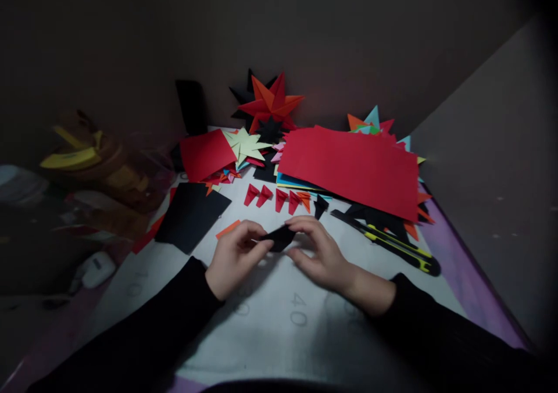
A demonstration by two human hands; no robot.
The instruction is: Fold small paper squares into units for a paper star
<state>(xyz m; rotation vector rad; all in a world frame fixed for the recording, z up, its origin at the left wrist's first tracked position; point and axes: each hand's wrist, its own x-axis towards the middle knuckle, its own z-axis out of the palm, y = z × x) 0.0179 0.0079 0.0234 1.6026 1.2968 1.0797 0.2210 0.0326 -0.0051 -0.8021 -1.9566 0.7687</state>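
Note:
Between my two hands, above the white numbered sheet (279, 346), is a small piece of black folded paper (281, 238). My left hand (238, 256) pinches its left end between thumb and fingers. At the paper's upper right edge, the fingertips of my right hand (325, 256) touch it, while the right thumb sits lower and apart from it. Just beyond the hands stands a row of several small red folded pieces (281, 199), with an orange folded piece (304, 200) and a black folded piece (321, 207) at its right end. A small orange paper (228, 228) lies by my left hand.
Black sheets (192, 215) lie left, and a large red sheet (349, 166) covers a pile at right. A yellow-black utility knife (392, 245) lies before it. Paper stars (272, 99) and a dark phone-like slab (192, 105) stand at the wall. A white case (98, 269) is far left.

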